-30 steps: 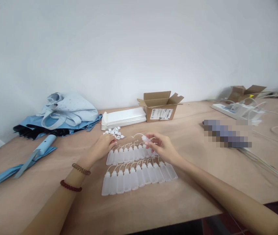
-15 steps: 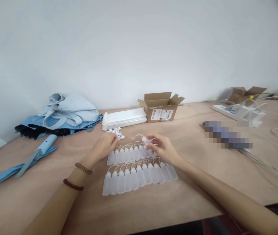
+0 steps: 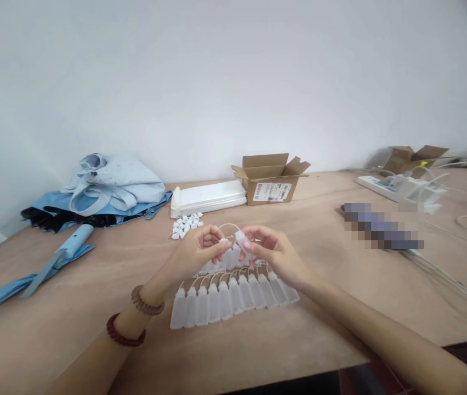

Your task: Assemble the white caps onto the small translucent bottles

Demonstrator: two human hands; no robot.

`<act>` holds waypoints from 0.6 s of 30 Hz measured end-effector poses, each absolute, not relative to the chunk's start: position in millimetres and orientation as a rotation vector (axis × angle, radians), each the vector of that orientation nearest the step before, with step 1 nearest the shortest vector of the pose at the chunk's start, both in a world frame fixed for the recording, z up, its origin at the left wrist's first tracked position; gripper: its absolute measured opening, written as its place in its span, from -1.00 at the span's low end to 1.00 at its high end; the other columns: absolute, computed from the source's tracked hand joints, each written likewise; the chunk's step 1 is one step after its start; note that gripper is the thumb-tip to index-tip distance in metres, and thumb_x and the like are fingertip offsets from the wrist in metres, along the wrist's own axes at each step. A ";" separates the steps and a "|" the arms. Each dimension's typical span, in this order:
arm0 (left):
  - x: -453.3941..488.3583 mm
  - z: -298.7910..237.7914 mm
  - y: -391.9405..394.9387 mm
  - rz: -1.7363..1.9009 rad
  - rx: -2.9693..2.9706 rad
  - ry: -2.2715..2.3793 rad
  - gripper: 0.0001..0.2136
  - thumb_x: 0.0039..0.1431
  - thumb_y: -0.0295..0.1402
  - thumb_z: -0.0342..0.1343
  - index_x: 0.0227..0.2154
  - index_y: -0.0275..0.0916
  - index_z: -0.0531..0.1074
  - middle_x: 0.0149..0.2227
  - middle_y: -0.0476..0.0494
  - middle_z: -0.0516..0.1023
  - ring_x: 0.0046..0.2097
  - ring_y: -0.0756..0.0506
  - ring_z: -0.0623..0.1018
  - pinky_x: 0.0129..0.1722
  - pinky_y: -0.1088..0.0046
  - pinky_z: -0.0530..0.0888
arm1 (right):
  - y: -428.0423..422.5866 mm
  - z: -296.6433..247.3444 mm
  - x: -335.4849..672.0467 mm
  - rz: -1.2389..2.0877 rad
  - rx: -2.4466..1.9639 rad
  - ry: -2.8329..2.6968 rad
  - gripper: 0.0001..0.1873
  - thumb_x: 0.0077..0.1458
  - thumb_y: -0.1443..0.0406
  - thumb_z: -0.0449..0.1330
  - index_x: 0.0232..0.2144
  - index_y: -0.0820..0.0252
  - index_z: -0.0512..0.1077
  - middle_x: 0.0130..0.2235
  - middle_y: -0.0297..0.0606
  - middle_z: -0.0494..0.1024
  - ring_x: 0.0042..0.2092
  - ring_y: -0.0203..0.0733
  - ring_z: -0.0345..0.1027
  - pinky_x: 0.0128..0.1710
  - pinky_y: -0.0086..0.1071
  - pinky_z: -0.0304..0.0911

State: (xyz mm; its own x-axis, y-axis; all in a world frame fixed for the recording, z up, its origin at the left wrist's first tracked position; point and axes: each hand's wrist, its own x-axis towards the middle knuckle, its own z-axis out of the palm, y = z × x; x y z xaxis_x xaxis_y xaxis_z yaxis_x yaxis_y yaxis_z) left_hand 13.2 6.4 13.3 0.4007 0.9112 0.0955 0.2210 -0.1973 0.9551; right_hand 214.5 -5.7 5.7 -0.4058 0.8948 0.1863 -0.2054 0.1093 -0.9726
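My right hand (image 3: 272, 249) is closed around a small translucent squeeze bottle (image 3: 242, 239) with a thin curved tube arching to the left. Between the thumb and fingers of my left hand (image 3: 205, 247) is a small white cap (image 3: 222, 240), close to the tube's end; whether they touch I cannot tell. Below the hands, several like bottles (image 3: 225, 304) lie side by side in a front row, their bent tubes pointing away from me. A second row (image 3: 229, 260) behind them is partly hidden by my hands. Loose white caps (image 3: 184, 224) lie in a pile beyond my left hand.
Flat white packs (image 3: 211, 197) are stacked beside an open cardboard box (image 3: 272, 189) near the wall. At the left lie a pale cloth bag (image 3: 118, 184) and a blue folding umbrella (image 3: 75, 241). A power strip (image 3: 400, 189) with cables and a blurred dark object (image 3: 381, 226) lie at the right.
My left hand has moved right and toward me from the cap pile, now pinching a cap beside the bottle. My right hand still holds the bottle in nearly the same place.
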 end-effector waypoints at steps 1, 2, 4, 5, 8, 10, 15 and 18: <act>14.7 13.7 5.3 0.891 1.639 0.996 -0.76 0.05 -0.21 0.21 -0.39 -0.25 0.33 -0.53 0.06 0.43 -0.51 0.04 0.43 -0.48 0.52 0.39 | -5.7 5.5 214.5 1.492 -0.716 -1.456 -0.72 -0.02 0.17 0.28 -0.25 0.18 0.44 -0.29 -0.28 0.45 -0.40 -0.30 0.40 -0.53 -0.47 0.31; 15.9 13.9 4.6 0.912 1.608 0.983 -0.76 0.02 -0.23 0.24 -0.39 -0.25 0.33 -0.54 0.08 0.43 -0.51 0.05 0.43 -0.49 0.53 0.38 | -5.5 4.9 214.4 1.504 -0.713 -1.476 -0.72 -0.02 0.17 0.28 -0.25 0.18 0.44 -0.29 -0.28 0.45 -0.40 -0.30 0.40 -0.54 -0.47 0.31; 17.8 12.9 4.3 0.953 1.553 0.955 -0.75 -0.03 -0.26 0.28 -0.40 -0.25 0.33 -0.53 0.08 0.44 -0.53 0.07 0.42 -0.50 0.55 0.38 | -4.9 3.0 214.4 1.513 -0.723 -1.525 -0.72 0.00 0.17 0.27 -0.24 0.18 0.44 -0.29 -0.27 0.46 -0.40 -0.29 0.40 -0.55 -0.46 0.29; 18.4 11.8 4.6 0.967 1.532 0.944 -0.74 -0.04 -0.27 0.29 -0.41 -0.26 0.34 -0.51 0.07 0.45 -0.53 0.07 0.42 -0.50 0.54 0.38 | -4.6 1.6 214.4 1.505 -0.740 -1.549 -0.72 0.01 0.17 0.26 -0.23 0.18 0.45 -0.30 -0.26 0.46 -0.39 -0.28 0.40 -0.55 -0.46 0.29; 19.0 6.9 6.6 0.951 1.497 0.931 -0.73 -0.07 -0.27 0.31 -0.41 -0.27 0.35 -0.49 0.05 0.47 -0.54 0.07 0.42 -0.53 0.54 0.39 | -3.3 -3.7 215.1 1.398 -0.820 -1.632 -0.72 0.05 0.18 0.22 -0.19 0.19 0.45 -0.33 -0.25 0.48 -0.37 -0.27 0.38 -0.55 -0.47 0.27; 18.6 3.5 7.8 0.915 1.496 0.954 -0.73 -0.08 -0.27 0.32 -0.40 -0.27 0.36 -0.52 0.04 0.48 -0.55 0.06 0.43 -0.54 0.54 0.38 | -2.5 -7.1 215.8 1.263 -0.862 -1.720 -0.72 0.08 0.20 0.20 -0.16 0.20 0.46 -0.32 -0.23 0.49 -0.37 -0.26 0.38 -0.54 -0.47 0.27; 18.3 0.6 7.3 0.887 1.495 1.007 -0.72 -0.11 -0.26 0.33 -0.42 -0.27 0.36 -0.56 0.05 0.48 -0.55 0.04 0.44 -0.57 0.54 0.38 | -2.3 -9.2 217.5 0.977 -0.865 -1.913 -0.75 0.15 0.26 0.12 -0.13 0.18 0.47 -0.22 -0.19 0.52 -0.32 -0.26 0.39 -0.49 -0.46 0.27; 18.5 4.5 5.5 0.872 1.507 1.003 -0.73 -0.07 -0.25 0.31 -0.38 -0.27 0.41 -0.54 0.03 0.49 -0.52 0.03 0.46 -0.51 0.52 0.41 | -1.8 -8.1 217.6 0.873 -0.879 -1.947 -0.76 0.16 0.27 0.10 -0.14 0.19 0.47 -0.22 -0.19 0.53 -0.29 -0.24 0.40 -0.47 -0.46 0.27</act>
State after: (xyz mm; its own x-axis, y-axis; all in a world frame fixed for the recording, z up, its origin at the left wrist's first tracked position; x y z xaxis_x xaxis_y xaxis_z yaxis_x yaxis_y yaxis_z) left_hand 18.5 5.5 4.5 0.3767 0.9262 0.0116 0.1402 -0.0694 0.9877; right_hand 217.6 -1.8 -8.1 -0.4297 0.8174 0.3836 0.2571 0.5180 -0.8158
